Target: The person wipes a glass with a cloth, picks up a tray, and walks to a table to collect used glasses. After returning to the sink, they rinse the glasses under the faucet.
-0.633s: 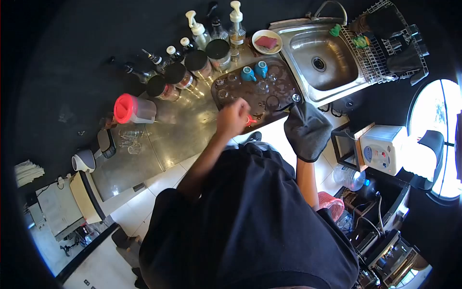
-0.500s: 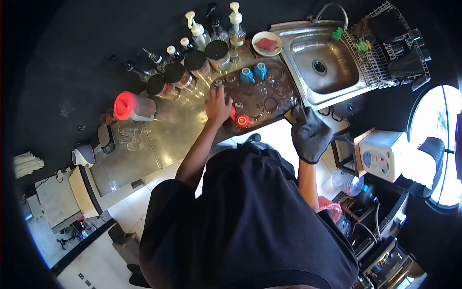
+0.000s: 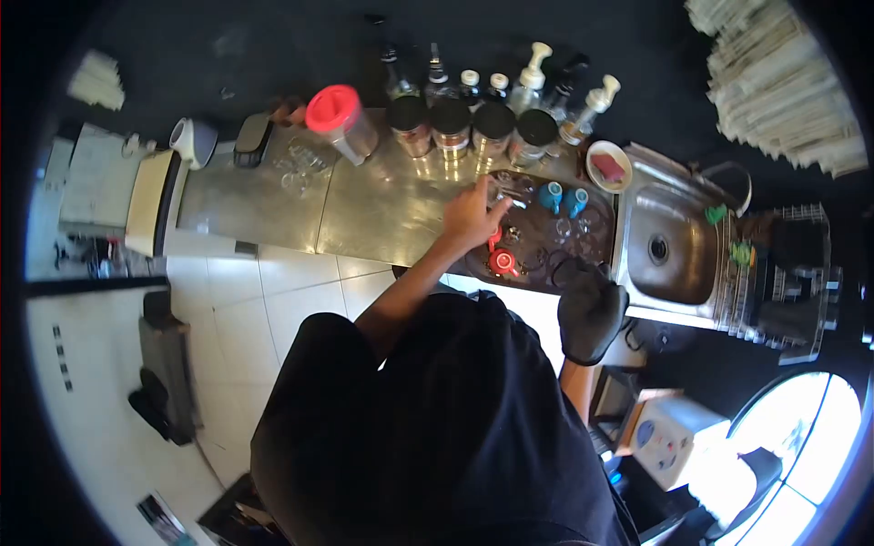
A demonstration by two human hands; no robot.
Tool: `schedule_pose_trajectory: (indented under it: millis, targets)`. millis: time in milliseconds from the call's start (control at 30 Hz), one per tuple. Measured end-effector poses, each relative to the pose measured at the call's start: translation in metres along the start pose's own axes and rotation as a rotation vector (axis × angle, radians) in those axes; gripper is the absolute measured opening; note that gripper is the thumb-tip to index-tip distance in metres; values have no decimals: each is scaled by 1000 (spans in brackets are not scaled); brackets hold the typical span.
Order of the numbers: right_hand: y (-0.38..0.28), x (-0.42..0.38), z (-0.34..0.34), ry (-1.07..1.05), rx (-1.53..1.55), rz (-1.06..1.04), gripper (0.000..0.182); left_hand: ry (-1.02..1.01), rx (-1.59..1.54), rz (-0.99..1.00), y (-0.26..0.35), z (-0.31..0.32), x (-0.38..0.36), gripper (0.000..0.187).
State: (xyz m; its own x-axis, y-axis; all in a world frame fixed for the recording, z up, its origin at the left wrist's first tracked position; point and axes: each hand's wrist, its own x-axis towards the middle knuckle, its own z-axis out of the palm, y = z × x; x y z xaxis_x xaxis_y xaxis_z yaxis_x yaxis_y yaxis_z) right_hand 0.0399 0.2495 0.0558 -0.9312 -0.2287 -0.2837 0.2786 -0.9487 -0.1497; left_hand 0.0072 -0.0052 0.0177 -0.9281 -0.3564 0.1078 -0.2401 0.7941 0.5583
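My left hand [image 3: 473, 217] is over the left edge of a wet brown tray [image 3: 537, 244], fingers apart, near small clear glass pieces. Red cups [image 3: 503, 263] stand on the tray just below that hand, and two blue cups [image 3: 551, 197] stand toward its back. My right hand [image 3: 590, 309], covered by a dark grey cloth or glove, is at the tray's front right corner. Its fingers are hidden, so what it grips cannot be made out.
Dark-lidded jars [image 3: 451, 126] and pump bottles [image 3: 528, 89] line the wall. A red-lidded container [image 3: 341, 118] and glassware [image 3: 303, 166] stand at left. On the right are a bowl with a pink sponge [image 3: 608, 167], a metal sink [image 3: 672, 246] and a wire rack [image 3: 792, 282].
The camera view has turned, so the counter and sink show at a different angle. My left hand's fingers have spread more at the tray's left edge. The dark-covered right hand remains by the tray's right corner.
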Motion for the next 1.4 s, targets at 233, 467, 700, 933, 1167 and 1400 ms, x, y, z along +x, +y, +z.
schedule_pose_trajectory:
  millis: [233,467,700,933,1167,1400]
  targets:
    - [82,27,37,-240,-460,192,32,-503,-1149,-106,21,-52,-37,37]
    - [151,20,36,-873,-1931,-272,36,-681,-1022,-462,-50,-105,-39,56]
    - [252,16,47,-417,-707,325,40,-180,-759,49,-119,-180,-31,32]
    - [334,4,47,-102,-496,425,37,61,-499,117,-184,-199,-37,38]
    - [366,3,42,-228,-1546,147,43,-348,-1226,-492,-223,-179,-50,25]
    - [383,21,28,-132,-1188,-10,33,-129,-738,103,-230,-203,-46,49]
